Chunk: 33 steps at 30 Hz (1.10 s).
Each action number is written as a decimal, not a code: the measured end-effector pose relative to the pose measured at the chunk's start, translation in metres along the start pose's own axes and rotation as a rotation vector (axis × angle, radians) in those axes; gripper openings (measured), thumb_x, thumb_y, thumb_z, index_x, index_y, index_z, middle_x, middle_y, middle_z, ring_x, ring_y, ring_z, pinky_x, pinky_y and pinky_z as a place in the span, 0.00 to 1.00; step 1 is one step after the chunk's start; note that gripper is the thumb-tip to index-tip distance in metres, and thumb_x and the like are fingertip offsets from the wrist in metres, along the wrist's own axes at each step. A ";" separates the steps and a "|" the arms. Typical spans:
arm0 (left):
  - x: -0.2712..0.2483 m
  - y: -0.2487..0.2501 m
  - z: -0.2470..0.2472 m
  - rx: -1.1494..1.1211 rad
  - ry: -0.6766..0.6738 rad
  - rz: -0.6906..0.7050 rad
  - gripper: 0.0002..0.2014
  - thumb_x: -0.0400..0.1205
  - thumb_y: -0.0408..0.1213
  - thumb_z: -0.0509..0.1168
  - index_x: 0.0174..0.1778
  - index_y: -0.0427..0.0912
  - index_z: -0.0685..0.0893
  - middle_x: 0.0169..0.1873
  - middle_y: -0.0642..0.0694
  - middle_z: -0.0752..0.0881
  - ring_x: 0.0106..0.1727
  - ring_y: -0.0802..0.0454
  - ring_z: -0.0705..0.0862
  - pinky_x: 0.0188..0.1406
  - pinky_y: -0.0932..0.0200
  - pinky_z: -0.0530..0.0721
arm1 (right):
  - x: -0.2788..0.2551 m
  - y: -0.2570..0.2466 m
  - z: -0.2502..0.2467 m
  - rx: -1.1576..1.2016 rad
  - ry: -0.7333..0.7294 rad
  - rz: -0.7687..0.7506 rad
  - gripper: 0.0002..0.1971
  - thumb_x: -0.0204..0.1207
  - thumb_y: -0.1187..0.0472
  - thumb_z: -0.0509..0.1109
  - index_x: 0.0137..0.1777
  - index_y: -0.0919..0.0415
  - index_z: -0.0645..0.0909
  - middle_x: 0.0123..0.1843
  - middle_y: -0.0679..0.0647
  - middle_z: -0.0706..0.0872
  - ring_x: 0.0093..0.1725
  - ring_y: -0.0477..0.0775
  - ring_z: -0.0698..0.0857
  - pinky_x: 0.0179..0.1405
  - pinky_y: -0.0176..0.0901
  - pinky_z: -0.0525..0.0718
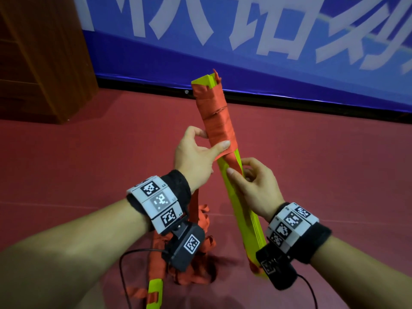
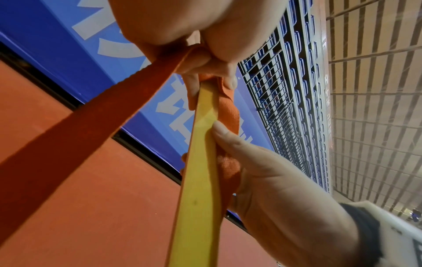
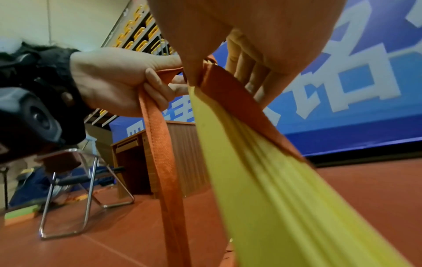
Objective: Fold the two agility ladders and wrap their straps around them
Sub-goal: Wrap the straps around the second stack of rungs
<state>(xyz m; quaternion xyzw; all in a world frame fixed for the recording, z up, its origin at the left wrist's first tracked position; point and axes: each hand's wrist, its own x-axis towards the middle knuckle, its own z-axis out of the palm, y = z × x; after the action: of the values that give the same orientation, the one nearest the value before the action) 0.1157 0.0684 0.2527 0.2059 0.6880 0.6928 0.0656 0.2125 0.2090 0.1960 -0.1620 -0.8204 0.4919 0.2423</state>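
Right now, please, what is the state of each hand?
Left hand: closed, pinching the orange strap against the ladder bundle.
Right hand: closed, its grip around the yellow ladder bundle.

Orange strap (image 2: pixel 75 130) taut beside yellow ladder (image 2: pixel 200 189)
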 end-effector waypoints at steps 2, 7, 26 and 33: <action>-0.001 0.002 0.000 0.010 -0.016 0.010 0.20 0.76 0.45 0.80 0.53 0.43 0.77 0.32 0.33 0.89 0.17 0.55 0.76 0.18 0.64 0.75 | 0.002 0.003 0.002 0.010 -0.001 -0.025 0.18 0.72 0.37 0.72 0.56 0.45 0.83 0.43 0.47 0.93 0.42 0.49 0.91 0.44 0.52 0.87; -0.005 0.006 -0.002 0.072 -0.072 0.100 0.20 0.76 0.44 0.80 0.54 0.45 0.76 0.31 0.38 0.88 0.18 0.53 0.75 0.17 0.62 0.75 | 0.004 -0.003 -0.001 0.031 0.021 -0.094 0.17 0.80 0.45 0.69 0.65 0.51 0.82 0.47 0.44 0.90 0.44 0.44 0.86 0.48 0.45 0.82; 0.002 -0.008 0.000 0.150 -0.175 0.088 0.16 0.87 0.44 0.69 0.71 0.51 0.80 0.20 0.56 0.83 0.18 0.51 0.71 0.21 0.59 0.71 | 0.003 -0.019 -0.003 0.301 0.016 -0.004 0.11 0.80 0.51 0.68 0.55 0.54 0.87 0.36 0.54 0.88 0.37 0.52 0.85 0.42 0.48 0.83; -0.001 -0.001 0.004 -0.020 -0.134 0.067 0.14 0.86 0.33 0.70 0.66 0.36 0.80 0.18 0.56 0.84 0.14 0.65 0.74 0.18 0.73 0.69 | 0.003 -0.020 -0.008 0.244 -0.035 -0.008 0.08 0.80 0.45 0.67 0.51 0.43 0.87 0.37 0.52 0.87 0.39 0.55 0.84 0.46 0.63 0.84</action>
<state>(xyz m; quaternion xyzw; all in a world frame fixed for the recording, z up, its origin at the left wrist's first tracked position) 0.1179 0.0714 0.2511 0.2742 0.6679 0.6860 0.0901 0.2142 0.2073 0.2175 -0.1195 -0.7594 0.5898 0.2476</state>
